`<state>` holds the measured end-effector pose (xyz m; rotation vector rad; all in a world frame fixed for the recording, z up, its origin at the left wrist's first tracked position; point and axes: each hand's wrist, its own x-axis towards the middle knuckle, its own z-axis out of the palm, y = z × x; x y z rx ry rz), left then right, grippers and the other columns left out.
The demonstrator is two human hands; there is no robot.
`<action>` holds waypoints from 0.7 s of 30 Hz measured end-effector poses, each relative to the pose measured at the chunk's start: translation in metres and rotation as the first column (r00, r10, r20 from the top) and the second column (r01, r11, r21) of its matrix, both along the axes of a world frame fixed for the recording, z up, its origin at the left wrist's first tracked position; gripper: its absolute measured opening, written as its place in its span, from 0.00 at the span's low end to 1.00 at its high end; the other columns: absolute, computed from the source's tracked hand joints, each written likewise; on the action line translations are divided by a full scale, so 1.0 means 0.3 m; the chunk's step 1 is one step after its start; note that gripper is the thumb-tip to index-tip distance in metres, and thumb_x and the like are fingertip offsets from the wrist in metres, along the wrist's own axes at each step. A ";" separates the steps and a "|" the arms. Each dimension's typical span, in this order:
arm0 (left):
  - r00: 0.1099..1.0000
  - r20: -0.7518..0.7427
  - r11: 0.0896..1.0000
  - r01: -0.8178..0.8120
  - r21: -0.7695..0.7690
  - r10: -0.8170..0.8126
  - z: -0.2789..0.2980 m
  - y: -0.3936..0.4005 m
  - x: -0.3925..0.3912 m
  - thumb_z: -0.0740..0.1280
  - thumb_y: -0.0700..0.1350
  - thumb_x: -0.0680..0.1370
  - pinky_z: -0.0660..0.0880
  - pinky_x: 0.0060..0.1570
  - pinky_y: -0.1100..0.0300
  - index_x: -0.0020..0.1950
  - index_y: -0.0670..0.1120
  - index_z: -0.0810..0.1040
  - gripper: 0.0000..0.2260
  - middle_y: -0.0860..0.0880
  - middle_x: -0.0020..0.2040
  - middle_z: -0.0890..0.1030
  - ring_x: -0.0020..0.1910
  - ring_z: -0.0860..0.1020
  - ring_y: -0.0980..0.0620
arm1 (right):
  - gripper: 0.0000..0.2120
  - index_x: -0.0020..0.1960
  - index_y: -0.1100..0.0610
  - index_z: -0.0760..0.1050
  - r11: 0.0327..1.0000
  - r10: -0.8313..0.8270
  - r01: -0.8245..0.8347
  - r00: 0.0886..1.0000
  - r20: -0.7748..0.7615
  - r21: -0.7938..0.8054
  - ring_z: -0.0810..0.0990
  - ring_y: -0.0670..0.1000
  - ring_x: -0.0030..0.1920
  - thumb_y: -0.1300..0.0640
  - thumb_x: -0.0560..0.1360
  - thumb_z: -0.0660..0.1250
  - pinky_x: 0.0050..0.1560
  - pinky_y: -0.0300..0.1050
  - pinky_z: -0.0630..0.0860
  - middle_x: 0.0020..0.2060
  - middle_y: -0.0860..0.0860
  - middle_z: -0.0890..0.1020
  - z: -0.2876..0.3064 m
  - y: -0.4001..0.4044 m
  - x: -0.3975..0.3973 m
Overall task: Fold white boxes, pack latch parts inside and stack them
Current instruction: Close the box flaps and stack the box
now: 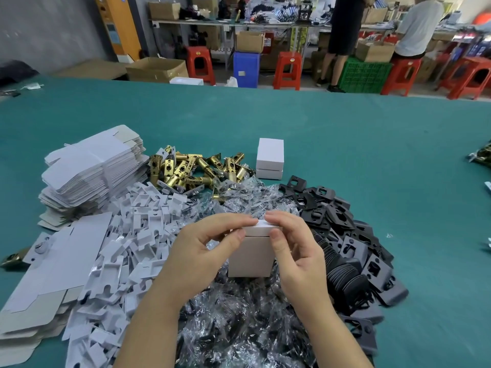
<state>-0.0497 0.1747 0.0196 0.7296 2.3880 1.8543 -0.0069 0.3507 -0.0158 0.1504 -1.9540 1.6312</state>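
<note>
A: Where does your box [249, 257] stand?

B: It sits upright between your two hands, above the heap of clear bags [239, 322]. Your left hand [204, 251] grips its left side, thumb on the front face, forefinger laid along the top flap. Your right hand [295, 245] grips the right side, thumb at the corner, fingertips pressing the flap down. The flap looks nearly shut. Whether parts are already inside I can't tell, since the walls hide them.

A: So how far along are you?

B: Early, by my judgement. Beyond your fingertips two closed boxes [269, 159] are stacked, one on the other. This one would make the third once the flap is tucked and it goes on that stack.

A: And what's left?

B: Plenty. Left of your left hand lies a tall pile of flat blanks [90, 168] not yet folded, with white inserts [138, 235] spread between it and your wrist. Past your fingers, left of the stack, is the heap of brass latches [196, 168]. Right of your right hand is a big heap of black plates [345, 235]. All this lies on the green table [398, 155].
</note>
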 end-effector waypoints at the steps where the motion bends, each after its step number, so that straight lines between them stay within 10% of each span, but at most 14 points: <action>1: 1.000 -0.004 1.000 0.003 0.000 -0.003 0.001 -0.001 0.000 0.68 0.45 0.78 0.80 0.58 0.49 0.57 0.61 0.86 0.13 0.58 0.58 0.85 0.61 0.81 0.53 | 0.11 0.61 0.41 0.79 1.000 -0.002 0.002 1.000 0.002 0.007 0.79 0.53 0.65 0.51 0.82 0.63 0.64 0.52 0.76 0.59 0.42 0.81 0.000 -0.003 0.001; 12: 0.999 0.013 0.999 0.033 -0.003 -0.033 0.008 -0.011 -0.001 0.69 0.35 0.79 0.78 0.62 0.49 0.57 0.57 0.87 0.18 0.57 0.59 0.85 0.63 0.81 0.54 | 0.10 0.57 0.44 0.82 1.000 0.010 -0.010 1.000 -0.003 0.008 0.79 0.53 0.64 0.53 0.82 0.64 0.64 0.41 0.74 0.58 0.43 0.81 -0.002 -0.009 0.006; 21: 0.996 0.063 0.998 0.060 -0.002 -0.060 0.017 -0.017 0.000 0.70 0.47 0.78 0.76 0.65 0.47 0.56 0.61 0.86 0.12 0.60 0.62 0.83 0.66 0.78 0.57 | 0.10 0.58 0.44 0.82 0.999 0.006 -0.005 1.000 -0.027 0.052 0.80 0.51 0.62 0.53 0.81 0.66 0.62 0.40 0.75 0.57 0.42 0.81 0.003 -0.002 0.006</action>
